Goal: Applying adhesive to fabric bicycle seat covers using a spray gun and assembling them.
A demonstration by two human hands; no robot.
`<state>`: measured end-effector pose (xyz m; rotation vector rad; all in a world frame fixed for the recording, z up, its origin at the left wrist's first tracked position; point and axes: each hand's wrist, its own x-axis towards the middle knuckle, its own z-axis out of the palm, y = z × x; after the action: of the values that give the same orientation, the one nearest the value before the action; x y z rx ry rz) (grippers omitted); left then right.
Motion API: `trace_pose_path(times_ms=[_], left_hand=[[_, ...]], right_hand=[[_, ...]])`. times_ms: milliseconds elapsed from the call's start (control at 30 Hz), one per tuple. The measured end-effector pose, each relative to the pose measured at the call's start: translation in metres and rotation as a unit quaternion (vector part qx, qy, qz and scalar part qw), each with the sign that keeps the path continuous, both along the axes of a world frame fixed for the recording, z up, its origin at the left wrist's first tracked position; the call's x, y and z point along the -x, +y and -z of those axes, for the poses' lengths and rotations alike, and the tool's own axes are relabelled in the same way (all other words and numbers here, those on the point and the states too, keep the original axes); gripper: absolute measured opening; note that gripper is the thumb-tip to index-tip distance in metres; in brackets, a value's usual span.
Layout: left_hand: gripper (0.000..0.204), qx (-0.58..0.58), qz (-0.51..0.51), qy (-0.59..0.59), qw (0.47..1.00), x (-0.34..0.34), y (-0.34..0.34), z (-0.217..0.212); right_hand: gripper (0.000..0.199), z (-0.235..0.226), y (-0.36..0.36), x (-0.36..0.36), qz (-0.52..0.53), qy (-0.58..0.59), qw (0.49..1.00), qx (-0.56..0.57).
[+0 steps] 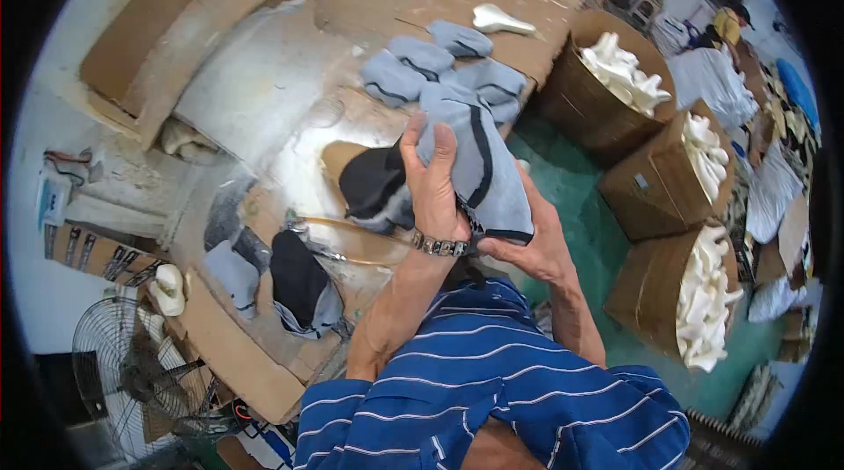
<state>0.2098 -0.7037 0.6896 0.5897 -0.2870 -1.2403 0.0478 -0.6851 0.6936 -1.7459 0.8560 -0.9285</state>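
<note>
Between my hands is a grey bicycle saddle cover (505,178) with a black stripe down its middle and a dark near edge. My left hand (435,184) grips its left side, thumb up against the fabric. Around the near right end closes my right hand (545,237), its thumb over the edge and its other fingers partly hidden underneath. Just left of my left hand lies a black and grey cover (374,184) on the bench. Beyond the held piece, several grey covers (422,55) are heaped together. Another black and grey cover (303,281) and a grey one (233,276) rest at the near left.
Cardboard covers much of the bench (264,74). A white saddle-shaped piece (501,20) lies at its far end. On the right, a box (607,83) and two more boxes of white pieces stand on the green floor. A fan (141,373) stands at lower left.
</note>
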Motion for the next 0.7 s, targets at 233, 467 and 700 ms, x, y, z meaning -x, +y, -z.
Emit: trace_pose_path(times_ms=[233, 467, 700], left_hand=[[0.058, -0.019, -0.195, 0.017, 0.98, -0.075, -0.069, -0.008], [0.055, 0.035, -0.308, 0.018, 0.951, -0.118, -0.083, -0.05], [0.063, 0.028, -0.418, 0.027, 0.907, -0.16, -0.084, -0.042]], right_hand=[[0.036, 0.013, -0.029, -0.02, -0.026, -0.129, 0.955, 0.267], [0.048, 0.072, -0.048, -0.151, -0.244, -0.133, 0.961, 0.004], [0.065, 0.094, -0.075, -0.206, -0.336, -0.168, 0.917, -0.138]])
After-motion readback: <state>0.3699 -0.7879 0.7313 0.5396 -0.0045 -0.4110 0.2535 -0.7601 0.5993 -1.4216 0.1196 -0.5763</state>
